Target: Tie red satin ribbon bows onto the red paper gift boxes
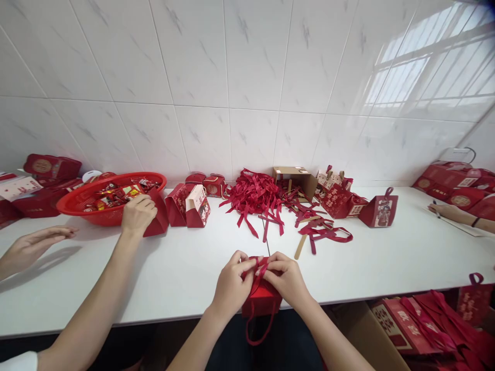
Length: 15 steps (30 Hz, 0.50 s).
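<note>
A small red gift bag stands at the table's front edge, a thin cord handle hanging from its near side. Over its top, my left hand pinches a red ribbon between thumb and fingers. From the other side my right hand pinches the same ribbon, fingertips almost meeting the left ones. The fingers cover part of the ribbon, so I cannot tell whether it is knotted. Beyond my hands lies a tangled heap of red ribbons, with loose ribbon strips to its right.
At left, a co-worker's hand is by a red basket of wrapped sweets; another hand hovers nearby. Red gift boxes and a cardboard box line the wall. At far right a person's hand holds a pen. A carton of red packaging sits below.
</note>
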Each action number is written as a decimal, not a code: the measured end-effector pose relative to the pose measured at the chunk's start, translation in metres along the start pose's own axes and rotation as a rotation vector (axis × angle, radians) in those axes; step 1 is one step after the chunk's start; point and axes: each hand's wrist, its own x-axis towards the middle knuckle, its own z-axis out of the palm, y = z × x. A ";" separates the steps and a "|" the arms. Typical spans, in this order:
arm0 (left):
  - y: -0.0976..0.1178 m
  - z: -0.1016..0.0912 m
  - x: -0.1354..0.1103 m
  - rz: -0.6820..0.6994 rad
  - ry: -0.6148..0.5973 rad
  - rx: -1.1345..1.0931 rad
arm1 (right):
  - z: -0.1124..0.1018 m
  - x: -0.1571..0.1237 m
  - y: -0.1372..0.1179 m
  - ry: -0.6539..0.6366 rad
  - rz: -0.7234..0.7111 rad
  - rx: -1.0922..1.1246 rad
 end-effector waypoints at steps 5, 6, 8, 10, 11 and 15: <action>-0.004 0.010 -0.006 0.139 0.052 0.096 | 0.004 0.005 -0.005 -0.081 0.096 0.020; -0.006 0.010 -0.006 0.168 0.049 0.102 | 0.002 0.006 -0.004 -0.096 0.109 0.019; -0.009 0.007 -0.006 0.228 0.032 0.106 | -0.002 0.010 -0.004 -0.137 0.133 0.018; -0.011 0.004 -0.006 0.290 -0.001 0.103 | -0.006 0.014 -0.004 -0.193 0.151 0.017; -0.012 0.002 -0.005 0.319 -0.022 0.099 | -0.008 0.016 -0.004 -0.223 0.157 0.016; -0.016 -0.003 0.001 0.384 -0.075 0.085 | -0.012 0.021 -0.005 -0.322 0.162 0.004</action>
